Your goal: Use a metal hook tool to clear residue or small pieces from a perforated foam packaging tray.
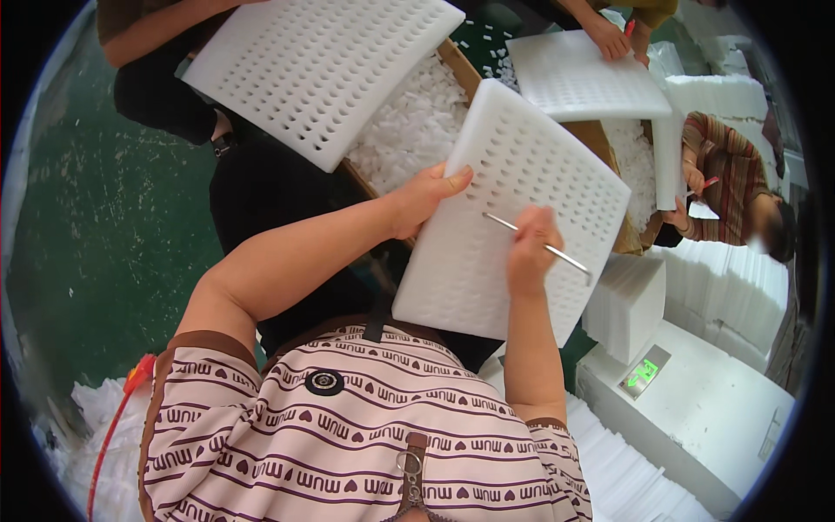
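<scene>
A thick white foam board (452,283) with rows of round holes lies tilted across my lap. My left hand (419,202) grips its left edge, with the thumb on top and the other fingers partly hidden at the side. In my right hand (532,254), slightly blurred, is a thin metal rod (570,264). The rod slants over the board; its left tip is near the holes in the middle, though I cannot tell whether it touches them. Holes in the upper part look open, while those lower down appear fainter.
Beyond my board stands a box of white foam pieces (413,122), partly under another perforated foam board (322,70). Co-workers sit around, one with hands on a third board (591,74). At right are stacked foam sheets (626,304) and a white cabinet (687,383) with a green display.
</scene>
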Available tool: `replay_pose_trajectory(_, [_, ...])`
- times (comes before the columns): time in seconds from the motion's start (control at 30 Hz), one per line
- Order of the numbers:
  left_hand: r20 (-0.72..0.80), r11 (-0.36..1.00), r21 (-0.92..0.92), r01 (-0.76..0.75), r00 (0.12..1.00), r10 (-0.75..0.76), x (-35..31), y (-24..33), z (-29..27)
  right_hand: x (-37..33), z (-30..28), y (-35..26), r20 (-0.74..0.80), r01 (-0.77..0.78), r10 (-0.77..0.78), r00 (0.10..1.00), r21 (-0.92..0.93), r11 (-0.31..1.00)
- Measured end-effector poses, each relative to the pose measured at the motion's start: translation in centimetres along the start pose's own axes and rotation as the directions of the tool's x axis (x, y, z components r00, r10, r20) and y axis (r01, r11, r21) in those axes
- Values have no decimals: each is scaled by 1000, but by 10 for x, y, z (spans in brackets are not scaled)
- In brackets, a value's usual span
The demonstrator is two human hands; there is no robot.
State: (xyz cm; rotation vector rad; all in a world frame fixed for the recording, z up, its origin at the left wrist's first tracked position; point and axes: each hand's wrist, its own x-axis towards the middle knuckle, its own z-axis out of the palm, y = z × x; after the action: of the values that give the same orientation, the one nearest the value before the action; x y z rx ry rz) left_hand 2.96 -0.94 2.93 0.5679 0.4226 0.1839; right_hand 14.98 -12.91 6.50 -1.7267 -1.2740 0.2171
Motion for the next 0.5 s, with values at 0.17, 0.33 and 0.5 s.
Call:
replay_pose_trajectory(0.17, [32, 1000, 5, 0, 999, 0, 1, -5, 0, -6, -9, -10, -9, -90, 102, 995, 404, 910])
replay_pose_trajectory(0.33, [39, 999, 50, 1, 999, -3, 1, -8, 3, 0, 26, -4, 111, 227, -199, 974, -423, 877])
replay_pose_trajectory(0.5, [47, 999, 36, -19, 999, 17, 1, -3, -6, 1, -12, -4, -164, -131, 221, 961, 436, 891])
